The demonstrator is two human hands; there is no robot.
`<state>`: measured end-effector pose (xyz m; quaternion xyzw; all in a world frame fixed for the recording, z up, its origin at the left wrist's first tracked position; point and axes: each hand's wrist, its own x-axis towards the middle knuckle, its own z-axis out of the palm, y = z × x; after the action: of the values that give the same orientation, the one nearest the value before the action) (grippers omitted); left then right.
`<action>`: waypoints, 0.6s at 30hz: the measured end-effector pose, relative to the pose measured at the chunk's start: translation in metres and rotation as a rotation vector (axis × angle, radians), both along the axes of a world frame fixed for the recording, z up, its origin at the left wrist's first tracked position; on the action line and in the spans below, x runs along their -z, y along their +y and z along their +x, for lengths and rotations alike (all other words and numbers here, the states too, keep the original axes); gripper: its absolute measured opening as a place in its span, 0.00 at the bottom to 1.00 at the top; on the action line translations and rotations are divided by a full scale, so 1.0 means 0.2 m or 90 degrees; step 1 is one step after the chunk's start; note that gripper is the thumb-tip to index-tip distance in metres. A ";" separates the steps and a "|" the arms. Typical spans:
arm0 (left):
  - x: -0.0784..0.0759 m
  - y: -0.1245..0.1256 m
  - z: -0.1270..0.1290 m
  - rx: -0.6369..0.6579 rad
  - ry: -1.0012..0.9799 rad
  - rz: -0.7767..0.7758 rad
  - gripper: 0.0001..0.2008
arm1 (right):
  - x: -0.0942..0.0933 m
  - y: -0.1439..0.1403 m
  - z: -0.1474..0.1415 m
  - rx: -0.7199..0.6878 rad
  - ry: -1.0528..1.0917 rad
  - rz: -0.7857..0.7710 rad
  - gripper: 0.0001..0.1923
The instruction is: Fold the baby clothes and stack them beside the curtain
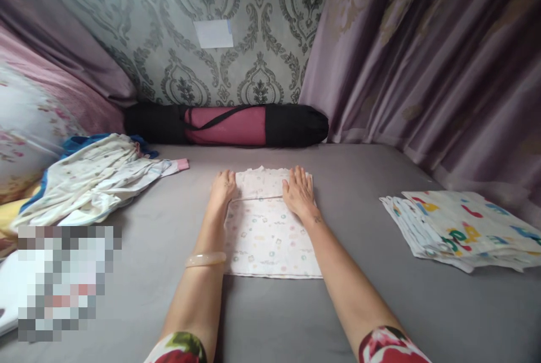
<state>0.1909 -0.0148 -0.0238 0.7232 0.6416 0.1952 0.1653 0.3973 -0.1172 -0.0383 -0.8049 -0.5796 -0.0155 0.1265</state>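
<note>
Plainly, in the head view, the cloth (pixel 268 239) lies central on the grey sheet (pixel 270 318), its far flap (pixel 260 185) turned over; a crisp fold probably wants light, even pressure — no dragging. The right hand (pixel 298 191) rests flat, loose, on the flap; the left hand (pixel 224 185) meets the left edge — whether pinching, I cannot tell. Both forearms reach forward.
</note>
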 end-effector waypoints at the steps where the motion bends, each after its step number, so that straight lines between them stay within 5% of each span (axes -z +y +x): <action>1: -0.03 0.01 -0.02 -0.009 -0.016 -0.006 0.22 | 0.00 0.00 -0.01 -0.008 0.006 -0.012 0.31; 8: -0.13 0.00 -0.12 -0.050 -0.082 -0.060 0.21 | 0.03 0.00 -0.02 -0.011 0.019 -0.073 0.30; 15: -0.07 0.02 -0.12 -0.044 -0.114 -0.100 0.19 | -0.07 0.02 -0.02 0.006 0.050 -0.204 0.32; 18: -0.05 0.03 -0.13 -0.050 -0.125 -0.104 0.18 | -0.12 0.04 -0.06 -0.022 -0.005 -0.173 0.31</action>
<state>0.1658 -0.0079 -0.0143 0.6592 0.6638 0.2185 0.2776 0.3846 -0.1086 -0.0145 -0.8046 -0.5904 0.0622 0.0144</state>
